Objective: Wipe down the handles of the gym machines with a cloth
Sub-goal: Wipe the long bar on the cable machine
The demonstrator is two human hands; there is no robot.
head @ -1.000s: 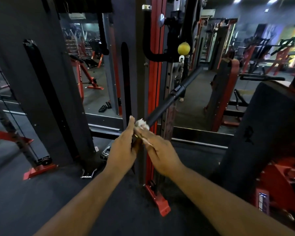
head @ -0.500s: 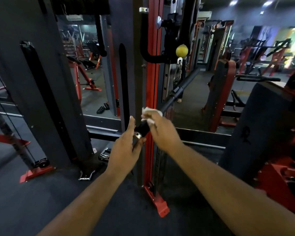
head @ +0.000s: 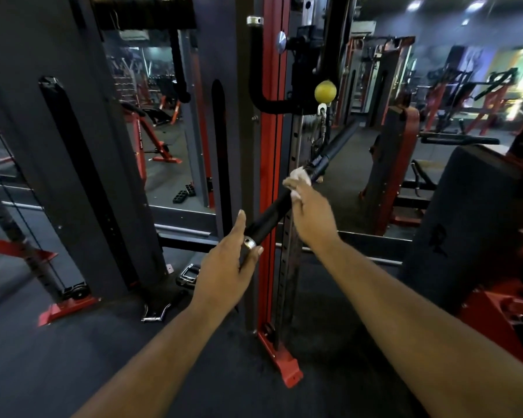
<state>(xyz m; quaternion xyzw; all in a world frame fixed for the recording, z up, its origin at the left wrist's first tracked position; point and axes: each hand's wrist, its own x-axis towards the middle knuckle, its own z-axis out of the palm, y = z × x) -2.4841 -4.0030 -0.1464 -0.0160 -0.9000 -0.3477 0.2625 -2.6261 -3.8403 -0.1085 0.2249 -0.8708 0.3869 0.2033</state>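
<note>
Further up the bar (head: 272,211), right hand (head: 310,214) presses cloth (head: 300,176); left hand (head: 227,267) grips end.

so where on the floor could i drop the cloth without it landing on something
Bare dark floor lies near-left, between the left forearm and the red foot. It is crowded by the column base, where a chrome handle and a stirrup grip lie.

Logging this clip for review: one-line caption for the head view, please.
Left hand steadies the near end of a black cable-machine bar while the right hand wipes it with a white cloth.
</note>
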